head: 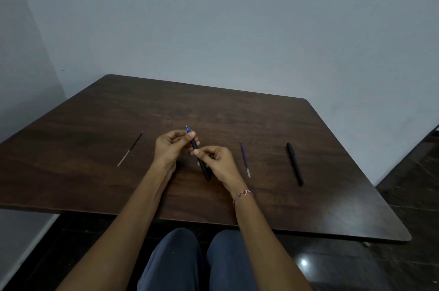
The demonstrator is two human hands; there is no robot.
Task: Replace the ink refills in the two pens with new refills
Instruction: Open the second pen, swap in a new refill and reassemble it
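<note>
My right hand steadies the black pen barrel while my left hand pinches the blue refill at its mouth, seating it. Right of my hands wait a purple refill and the second pen; left, a dark refill.

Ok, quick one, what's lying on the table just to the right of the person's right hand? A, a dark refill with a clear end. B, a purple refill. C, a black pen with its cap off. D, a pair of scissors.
B: a purple refill lies on the table just right of the right hand, with the black pen farther right.
</note>
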